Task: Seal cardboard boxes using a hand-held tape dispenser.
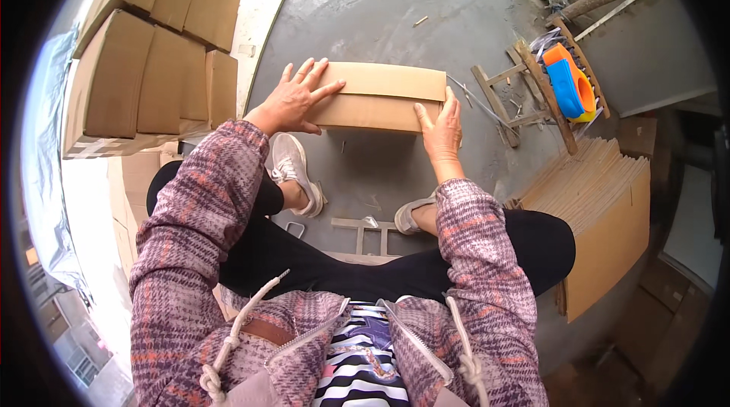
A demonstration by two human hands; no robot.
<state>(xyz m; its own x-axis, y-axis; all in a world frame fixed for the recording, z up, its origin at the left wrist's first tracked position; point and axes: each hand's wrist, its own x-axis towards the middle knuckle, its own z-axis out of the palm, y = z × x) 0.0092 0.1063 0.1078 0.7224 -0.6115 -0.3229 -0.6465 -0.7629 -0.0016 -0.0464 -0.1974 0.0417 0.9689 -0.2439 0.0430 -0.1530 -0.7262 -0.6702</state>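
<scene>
A long brown cardboard box [372, 112] is out in front of me, past my shoes, with its top flaps folded down and a seam running along its length. My left hand [295, 97] grips the left end, its fingers spread over the top flap and the thumb low at the front edge. At the opposite end my right hand [442, 131] holds the corner, thumb on the front and fingers up along the side. The underside of the box lies in shadow, and I cannot tell whether it rests on the floor.
Brown cartons [144, 65] are stacked at the left, beside a pale board [258, 34]. On the right stands a wooden stool [525, 95] with an orange, blue and yellow plastic tool [564, 87]. Flattened cardboard sheets [608, 232] lean near my right knee. Grey concrete floor [365, 19] lies ahead.
</scene>
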